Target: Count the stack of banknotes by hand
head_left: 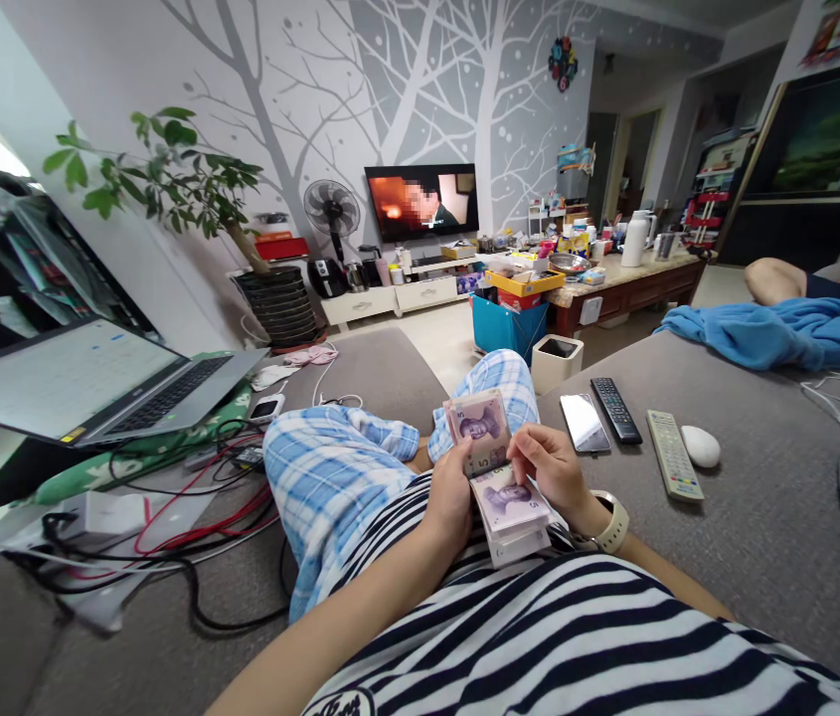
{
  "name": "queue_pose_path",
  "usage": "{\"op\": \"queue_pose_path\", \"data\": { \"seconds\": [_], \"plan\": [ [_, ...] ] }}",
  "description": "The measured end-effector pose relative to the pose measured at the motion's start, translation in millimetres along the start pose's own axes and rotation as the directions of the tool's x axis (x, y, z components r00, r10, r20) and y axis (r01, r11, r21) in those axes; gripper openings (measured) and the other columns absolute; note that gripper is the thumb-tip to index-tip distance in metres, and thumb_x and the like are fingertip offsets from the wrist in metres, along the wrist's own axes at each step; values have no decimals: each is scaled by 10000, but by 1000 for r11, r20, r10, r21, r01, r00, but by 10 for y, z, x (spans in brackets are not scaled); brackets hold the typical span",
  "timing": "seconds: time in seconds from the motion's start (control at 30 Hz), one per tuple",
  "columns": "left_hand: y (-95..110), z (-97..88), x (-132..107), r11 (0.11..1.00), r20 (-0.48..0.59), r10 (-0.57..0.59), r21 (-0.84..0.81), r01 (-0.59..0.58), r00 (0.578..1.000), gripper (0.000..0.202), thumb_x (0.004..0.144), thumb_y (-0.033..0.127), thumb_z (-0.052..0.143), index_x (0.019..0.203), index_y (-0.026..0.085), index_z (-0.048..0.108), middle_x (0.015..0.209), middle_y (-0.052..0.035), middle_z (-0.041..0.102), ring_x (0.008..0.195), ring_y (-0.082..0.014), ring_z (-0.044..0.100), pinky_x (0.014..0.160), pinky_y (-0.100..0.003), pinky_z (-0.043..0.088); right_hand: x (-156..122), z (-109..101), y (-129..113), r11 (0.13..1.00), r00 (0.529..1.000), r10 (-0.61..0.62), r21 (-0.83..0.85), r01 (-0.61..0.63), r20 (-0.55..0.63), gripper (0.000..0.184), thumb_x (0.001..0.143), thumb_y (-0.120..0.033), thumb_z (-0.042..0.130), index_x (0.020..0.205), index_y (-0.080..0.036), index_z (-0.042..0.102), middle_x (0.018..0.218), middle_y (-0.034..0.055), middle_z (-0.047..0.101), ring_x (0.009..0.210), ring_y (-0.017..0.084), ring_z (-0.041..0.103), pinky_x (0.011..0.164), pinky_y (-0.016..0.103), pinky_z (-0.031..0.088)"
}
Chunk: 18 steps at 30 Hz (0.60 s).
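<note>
A folded stack of purple five-yuan banknotes (510,505) is in my lap, with one part standing upright and the other bent down towards me. My left hand (452,489) grips the stack at its left side, the thumb lying over the fold. My right hand (552,469) has its fingers curled together against the notes at the right of the fold; the fingertips partly cover the lower portrait. A watch with a pale strap (611,519) is on my right wrist.
On the sofa to the right lie a phone (585,424), a black remote (615,410), a beige remote (674,455) and a white mouse (701,447). An open laptop (166,393) and tangled cables (200,542) are on the left. Another person's leg (777,277) shows beside a blue blanket (784,318).
</note>
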<state>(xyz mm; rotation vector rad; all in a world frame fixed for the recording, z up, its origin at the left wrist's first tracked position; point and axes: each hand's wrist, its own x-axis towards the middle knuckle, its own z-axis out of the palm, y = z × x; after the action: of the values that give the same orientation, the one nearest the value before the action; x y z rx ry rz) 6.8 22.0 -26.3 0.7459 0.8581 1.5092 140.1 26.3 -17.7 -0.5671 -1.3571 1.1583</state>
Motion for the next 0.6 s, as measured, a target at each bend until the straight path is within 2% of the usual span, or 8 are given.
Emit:
{"op": "queue_pose_path", "data": {
  "seconds": [0.13, 0.3, 0.43, 0.6],
  "plan": [
    [45, 44, -36, 1000, -27, -6, 6, 6, 1000, 285, 686, 373, 672, 818, 122, 706, 800, -69, 738, 727, -210, 661, 752, -341, 497, 36, -17, 28, 997, 996, -11, -77, 4, -91, 324, 803, -446, 647, 635, -183, 558, 455, -44, 493, 411, 88, 420, 435, 228, 324],
    [96, 76, -73, 999, 13, -30, 28, 30, 999, 268, 691, 329, 668, 857, 121, 708, 824, -79, 742, 732, -213, 667, 752, -347, 502, 100, -57, 60, 991, 972, -9, -135, -24, -236, 344, 743, -444, 709, 633, -188, 507, 504, -58, 463, 465, 91, 408, 467, 233, 331],
    [103, 79, -86, 998, 46, -56, 21, 55, 997, 291, 676, 285, 683, 914, 117, 691, 843, -91, 741, 737, -220, 674, 761, -361, 508, 117, -52, 68, 993, 969, 8, -111, -36, -248, 351, 745, -469, 695, 664, -188, 501, 542, -54, 466, 485, 93, 416, 471, 232, 327],
    [79, 65, -77, 998, 58, -70, 8, 70, 996, 316, 655, 247, 705, 952, 139, 685, 850, -76, 739, 735, -225, 676, 767, -382, 516, 116, -47, 74, 985, 975, -15, -172, -24, -222, 361, 790, -489, 634, 639, -192, 497, 541, -45, 451, 504, 109, 413, 486, 245, 335]
  ]
}}
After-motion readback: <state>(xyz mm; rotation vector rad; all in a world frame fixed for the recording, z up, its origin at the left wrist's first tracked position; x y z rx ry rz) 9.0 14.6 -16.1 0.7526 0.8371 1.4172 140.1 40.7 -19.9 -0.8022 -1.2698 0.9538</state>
